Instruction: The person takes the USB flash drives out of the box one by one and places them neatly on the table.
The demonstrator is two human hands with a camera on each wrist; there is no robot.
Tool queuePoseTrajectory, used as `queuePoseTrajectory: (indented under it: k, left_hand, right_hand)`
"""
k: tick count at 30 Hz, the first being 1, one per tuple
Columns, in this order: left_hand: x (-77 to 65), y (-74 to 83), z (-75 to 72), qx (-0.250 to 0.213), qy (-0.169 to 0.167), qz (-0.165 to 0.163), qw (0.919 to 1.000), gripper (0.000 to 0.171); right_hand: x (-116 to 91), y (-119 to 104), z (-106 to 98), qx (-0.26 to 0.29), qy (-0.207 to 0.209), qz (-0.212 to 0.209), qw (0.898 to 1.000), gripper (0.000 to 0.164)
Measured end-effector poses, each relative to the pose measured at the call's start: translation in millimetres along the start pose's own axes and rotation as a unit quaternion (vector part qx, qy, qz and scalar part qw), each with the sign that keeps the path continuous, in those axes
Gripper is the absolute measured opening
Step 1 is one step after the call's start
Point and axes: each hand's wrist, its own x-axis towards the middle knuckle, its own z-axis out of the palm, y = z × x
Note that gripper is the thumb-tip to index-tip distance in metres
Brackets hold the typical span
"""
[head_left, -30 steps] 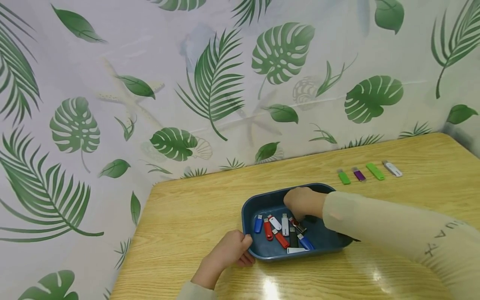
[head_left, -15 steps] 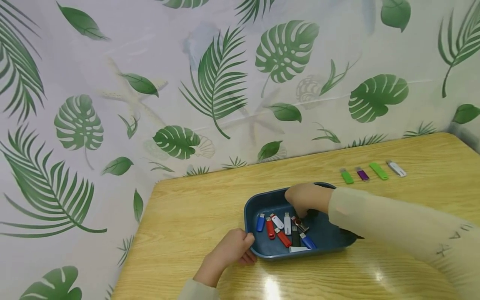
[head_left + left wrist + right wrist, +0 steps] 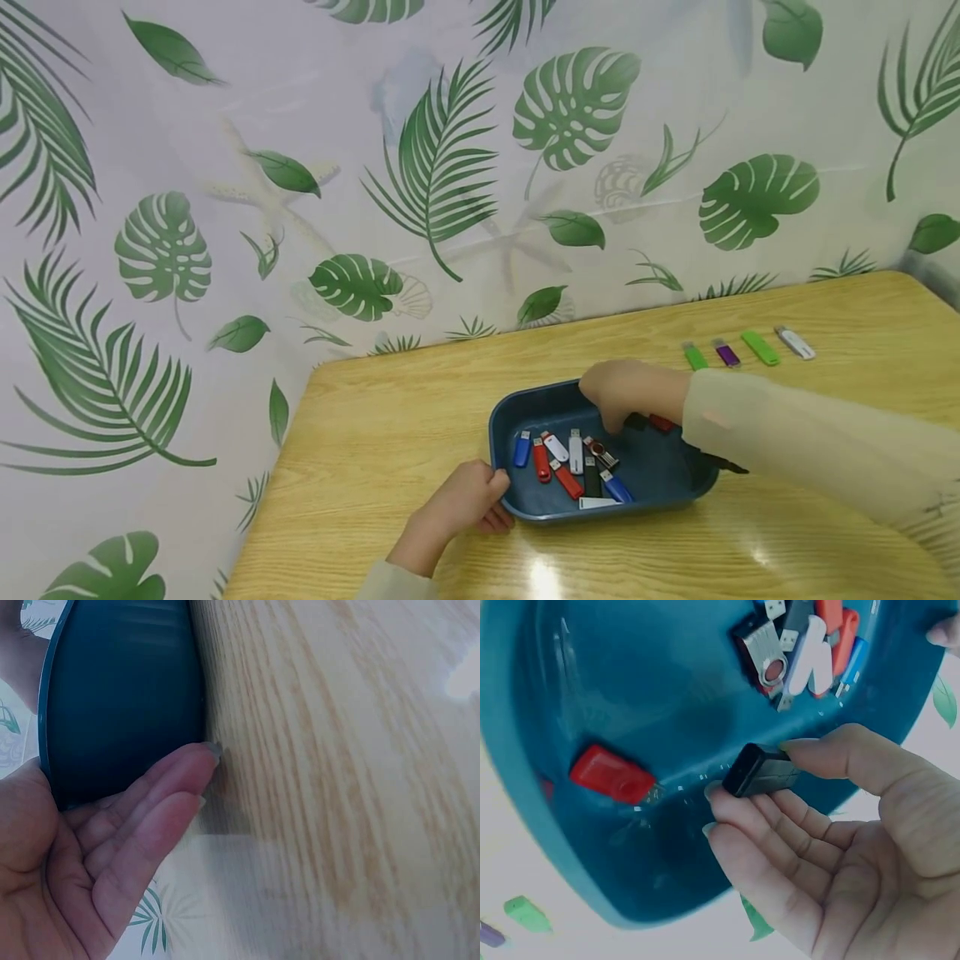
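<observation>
My left hand point(image 3: 465, 500) holds the near left corner of a dark blue plastic tray point(image 3: 652, 483), thumb at the rim and fingers along the outer wall. In the left wrist view, these fingers point(image 3: 142, 855) lie against the tray's side, close over the tabletop. Inside the tray's far side, my right hand point(image 3: 630, 392) pinches a black USB flash drive point(image 3: 761, 772) between thumb and fingertips. A red USB flash drive point(image 3: 607, 772) lies on the tray floor beside that hand. Several more, including a swivel drive point(image 3: 602, 452) and a blue one point(image 3: 522, 448), lie in the tray's left half.
On the wood-grain table point(image 3: 390, 425), a row stands behind the tray at the right: a green drive point(image 3: 694, 357), a purple drive point(image 3: 727, 353), a lime drive point(image 3: 761, 347) and a white drive point(image 3: 795, 342). A leaf-patterned cloth point(image 3: 465, 167) hangs behind the table.
My right hand has shifted a little right and up within the tray, and a red drive now shows under the wrist. My left hand keeps its hold on the tray corner.
</observation>
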Motion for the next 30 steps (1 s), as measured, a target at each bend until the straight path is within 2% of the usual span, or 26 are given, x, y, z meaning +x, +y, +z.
queuePoseTrajectory:
  k: [12,18,23,30]
  left_hand:
    - [0.3,-3.7,1.1,-0.004,0.003,0.002,1.0000,0.038]
    - [1.9,-3.6,1.7,-0.003,0.001,0.000,1.0000,0.038]
    - [2.6,-4.4,2.4,-0.004,0.001,0.001,1.0000,0.038]
    - [2.9,-4.4,1.6,-0.002,-0.001,0.000,1.0000,0.038]
  right_hand:
    - [-30.7,18.9,-24.0,0.025,0.047,-0.016,0.998,0.019]
    - [-43.0,34.9,-33.5,0.051,0.051,-0.019,0.997,0.023]
    - [-47.9,50.8,-31.9,0.074,0.047,-0.004,0.996,0.024]
    - [-54.3,77.6,-21.5,0.092,0.055,0.001,0.994,0.014]
